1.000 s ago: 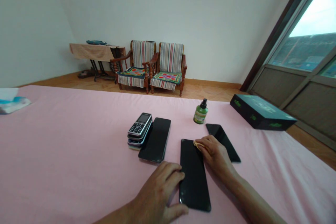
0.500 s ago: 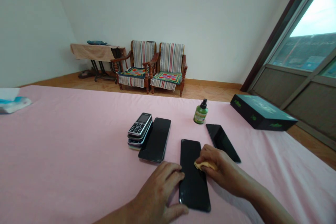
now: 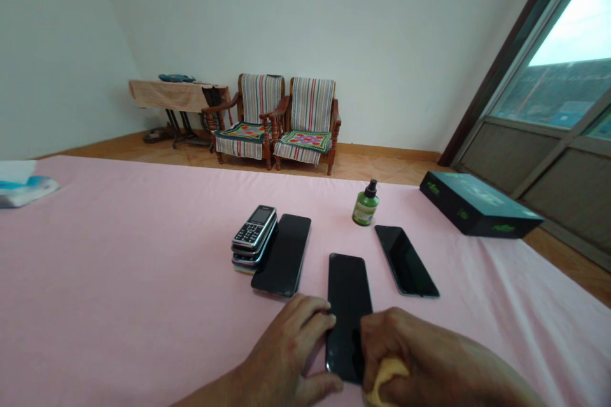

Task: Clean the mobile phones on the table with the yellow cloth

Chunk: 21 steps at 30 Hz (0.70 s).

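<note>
A black smartphone (image 3: 346, 292) lies face up on the pink sheet between my hands. My left hand (image 3: 289, 350) holds it by the left side, fingertips on its edge and thumb at the lower left corner. Bunched in the closed fingers of my right hand (image 3: 410, 350) is a yellow cloth (image 3: 389, 375), at the phone's lower right part, which the hand covers. Left of this phone lies a second smartphone (image 3: 284, 254), its edge against a stack of keypad phones (image 3: 255, 232). A third smartphone (image 3: 405, 261) rests to the right.
Behind the phones stands a green spray bottle (image 3: 365, 206) with a black top. A black box (image 3: 477, 206) sits at the right on the pink sheet (image 3: 143, 280). A tissue pack (image 3: 28, 191) is at the far left edge. Two wooden chairs (image 3: 305, 114) stand by the wall.
My right hand has moved down toward me along the phone with the yellow cloth, from its middle to its lower right end. My left hand has stayed in place.
</note>
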Available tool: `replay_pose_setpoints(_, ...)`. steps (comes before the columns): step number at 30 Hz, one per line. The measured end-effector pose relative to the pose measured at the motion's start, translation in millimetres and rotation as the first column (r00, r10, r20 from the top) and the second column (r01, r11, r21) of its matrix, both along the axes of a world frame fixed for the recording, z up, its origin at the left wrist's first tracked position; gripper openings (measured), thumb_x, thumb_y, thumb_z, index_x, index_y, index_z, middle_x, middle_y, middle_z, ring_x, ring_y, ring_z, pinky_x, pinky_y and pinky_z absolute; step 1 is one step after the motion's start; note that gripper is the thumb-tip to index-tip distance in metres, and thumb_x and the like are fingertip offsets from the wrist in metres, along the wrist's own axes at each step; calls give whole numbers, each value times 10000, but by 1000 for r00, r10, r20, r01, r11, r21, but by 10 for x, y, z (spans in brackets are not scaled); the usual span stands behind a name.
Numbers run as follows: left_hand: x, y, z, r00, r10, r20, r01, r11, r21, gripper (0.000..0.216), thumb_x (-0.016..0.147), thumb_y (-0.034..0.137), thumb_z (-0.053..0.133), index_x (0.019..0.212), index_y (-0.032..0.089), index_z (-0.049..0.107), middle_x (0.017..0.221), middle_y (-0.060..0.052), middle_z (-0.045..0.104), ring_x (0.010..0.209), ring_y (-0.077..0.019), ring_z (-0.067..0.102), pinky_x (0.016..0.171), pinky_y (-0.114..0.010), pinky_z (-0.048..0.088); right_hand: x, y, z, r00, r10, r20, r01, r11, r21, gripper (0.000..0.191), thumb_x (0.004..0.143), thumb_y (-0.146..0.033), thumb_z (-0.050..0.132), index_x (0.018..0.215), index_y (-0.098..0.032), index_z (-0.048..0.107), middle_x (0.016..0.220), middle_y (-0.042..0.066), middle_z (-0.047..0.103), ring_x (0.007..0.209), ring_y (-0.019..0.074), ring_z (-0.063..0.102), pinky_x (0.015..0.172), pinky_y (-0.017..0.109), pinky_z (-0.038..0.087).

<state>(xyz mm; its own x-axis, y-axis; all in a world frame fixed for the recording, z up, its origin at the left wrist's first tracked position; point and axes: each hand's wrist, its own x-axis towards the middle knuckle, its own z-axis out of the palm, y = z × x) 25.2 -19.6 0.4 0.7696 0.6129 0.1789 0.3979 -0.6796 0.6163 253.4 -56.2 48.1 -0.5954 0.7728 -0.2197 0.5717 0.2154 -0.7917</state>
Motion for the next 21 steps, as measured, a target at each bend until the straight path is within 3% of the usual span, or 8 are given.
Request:
replay_pose_setpoints(3,1,-7,-9,1000,-5,17,5,1000,13,580,711,267,843,1196,83,584,1222,-161,581,1128,-285,525,987,-414,456,-9,10,26,995,59,-80,-63,996,-59,361,640,56,622,816,-213,785,760,-27,658,730,113,599,630,172,414)
replay_pose_setpoints(4,0,-8,-15,1000,-9,24,9,1000,16,578,711,270,842,1195,85,585,1221,-159,581,1126,-285,525,986,-414,457,-9,34,5,993,7,-116,-10,1000,-23,331,682,25,626,845,-217,782,788,-18,668,747,121,609,650,182,429)
replay_pose_setpoints(6,-3,-8,-24,999,-5,35,4,1000,13,578,706,274,845,1193,100,588,1223,-152,581,1124,-284,528,981,-413,463,-6,112,-85,964,-192,-184,215,970,117,223,793,-80,610,887,-215,761,840,9,677,770,139,622,673,215,453)
replay_pose_setpoints(9,-5,-5,-9,999,18,34,-18,1000,-10,580,698,273,850,1201,139,595,1237,-133,581,1137,-283,528,983,-414,466,9,274,-292,838,-462,-292,543,760,358,176,897,-232,552,927,-201,723,854,46,666,775,171,623,688,270,474)
replay_pose_setpoints(11,0,-3,18,1000,24,17,-24,1000,-20,575,700,268,848,1206,151,600,1236,-127,588,1135,-285,532,987,-421,464,21,372,-424,788,-519,-331,616,646,451,180,904,-250,544,938,-192,711,862,63,656,790,189,624,711,300,485)
replay_pose_setpoints(13,9,-6,46,1000,8,-6,-8,1000,-24,571,702,296,848,1197,136,613,1208,-133,605,1104,-289,548,972,-427,473,28,444,-519,773,-542,-330,629,587,509,172,899,-229,543,931,-186,706,859,71,645,798,200,623,726,317,490)
replay_pose_setpoints(16,15,-23,71,1000,-12,-23,12,1000,-18,593,671,331,870,1172,117,635,1168,-137,626,1065,-292,564,953,-424,483,23,509,-589,783,-547,-296,606,564,561,169,903,-201,537,932,-188,703,859,73,629,804,202,616,724,318,494)
replay_pose_setpoints(21,12,-38,67,999,-18,-38,18,1000,-2,601,636,294,892,1160,131,647,1149,-122,637,1039,-286,571,930,-411,490,6,577,-648,819,-517,-250,549,576,606,194,919,-164,518,976,-196,700,887,71,623,850,204,603,769,323,494)
